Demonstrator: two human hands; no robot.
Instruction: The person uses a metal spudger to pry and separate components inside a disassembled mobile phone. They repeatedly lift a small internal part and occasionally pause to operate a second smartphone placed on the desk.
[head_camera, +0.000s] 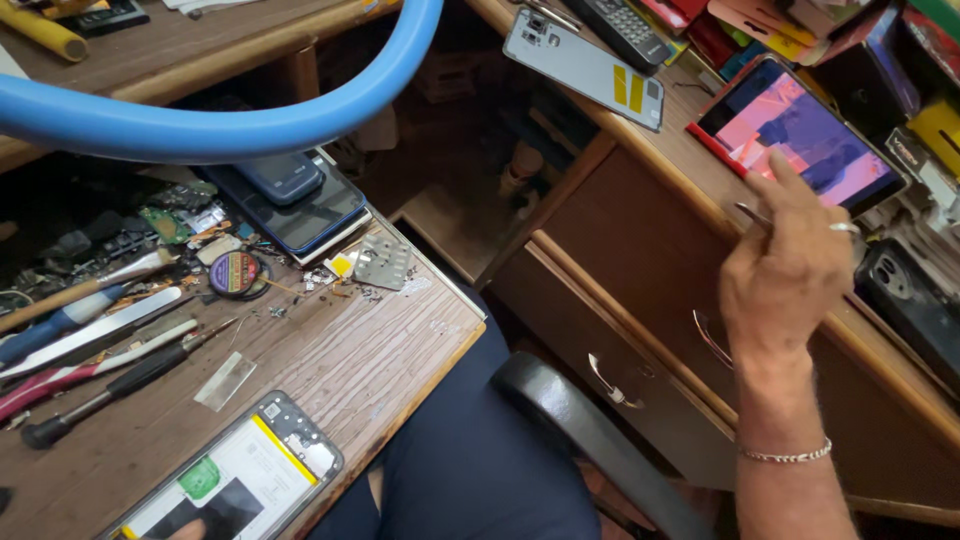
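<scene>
Head view: right hand (790, 265) pinches tweezers (752, 214) beside the lit tablet (800, 135) on the side desk's edge. Left hand's state can't be told; opened phone (240, 475) lies at the bench's near edge.

Right hand (785, 275) raised, fingers curled in a pinching grip, wrist bent

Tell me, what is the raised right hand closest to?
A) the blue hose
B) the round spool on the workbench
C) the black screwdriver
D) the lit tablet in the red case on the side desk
D: the right hand, holding thin metal tweezers, has a finger reaching up to the lit tablet, far from the spool and the screwdriver on the workbench.
</scene>
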